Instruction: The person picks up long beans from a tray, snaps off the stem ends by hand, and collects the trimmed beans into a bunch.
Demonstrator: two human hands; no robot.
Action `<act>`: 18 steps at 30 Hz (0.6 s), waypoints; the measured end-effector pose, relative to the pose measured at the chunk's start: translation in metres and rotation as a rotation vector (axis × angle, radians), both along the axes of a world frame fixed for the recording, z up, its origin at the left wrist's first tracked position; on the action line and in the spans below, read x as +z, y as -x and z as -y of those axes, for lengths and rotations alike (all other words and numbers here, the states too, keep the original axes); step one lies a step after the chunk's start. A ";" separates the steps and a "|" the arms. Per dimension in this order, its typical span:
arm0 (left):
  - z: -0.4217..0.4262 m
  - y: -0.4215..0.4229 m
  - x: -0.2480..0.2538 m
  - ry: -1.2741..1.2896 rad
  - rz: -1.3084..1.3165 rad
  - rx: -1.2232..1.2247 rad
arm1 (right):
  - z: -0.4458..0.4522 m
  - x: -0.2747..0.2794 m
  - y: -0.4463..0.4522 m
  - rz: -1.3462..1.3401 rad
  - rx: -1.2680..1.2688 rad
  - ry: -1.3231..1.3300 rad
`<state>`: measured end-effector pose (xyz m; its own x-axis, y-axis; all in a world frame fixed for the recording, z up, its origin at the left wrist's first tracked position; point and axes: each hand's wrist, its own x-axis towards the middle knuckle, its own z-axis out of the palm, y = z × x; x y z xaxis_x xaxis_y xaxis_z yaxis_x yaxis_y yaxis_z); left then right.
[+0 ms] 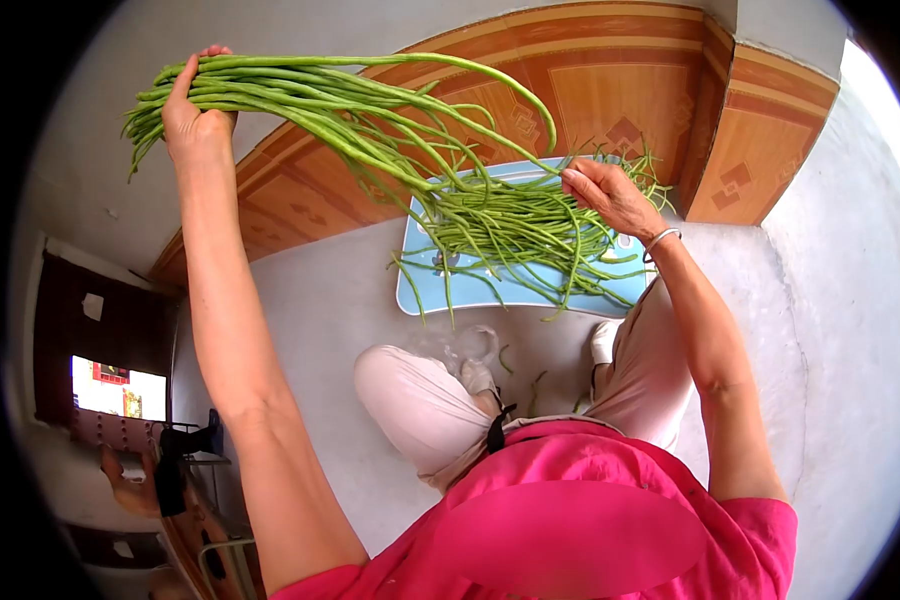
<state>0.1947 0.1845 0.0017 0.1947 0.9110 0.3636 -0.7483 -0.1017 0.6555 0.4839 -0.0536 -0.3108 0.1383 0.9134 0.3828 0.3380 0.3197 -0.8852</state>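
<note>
My left hand (201,112) is raised at the upper left, closed around a thick bundle of long green beans (300,88). The bundle stretches to the right and its far ends droop toward the low table. At the table's far right side, my right hand (612,193) pinches the end of a long bean between thumb and fingers. Beneath it, a loose pile of long beans (530,225) covers much of the light blue tabletop (415,290), with several ends hanging over the near edge.
A wood-patterned tiled wall panel (620,90) runs behind the table. On the grey floor (300,300) lie a few bean pieces and a clear plastic item (460,345) near my feet. At the lower left are a lit screen (120,388) and another person's bare leg or arm (128,485).
</note>
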 end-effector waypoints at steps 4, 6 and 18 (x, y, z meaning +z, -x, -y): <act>0.007 0.019 0.009 -0.098 0.054 -0.316 | 0.009 -0.020 -0.003 0.219 0.006 0.086; 0.011 0.027 0.015 -0.231 -0.025 -0.418 | 0.012 -0.026 -0.005 0.317 0.056 0.111; 0.053 0.005 -0.002 -0.248 0.125 -0.865 | 0.005 0.017 -0.006 -0.056 0.010 -0.053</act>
<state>0.1899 0.1314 0.0001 0.7203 0.3575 0.5944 -0.6932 0.4011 0.5988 0.4899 -0.0585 -0.2940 0.1521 0.8934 0.4228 0.2855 0.3698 -0.8842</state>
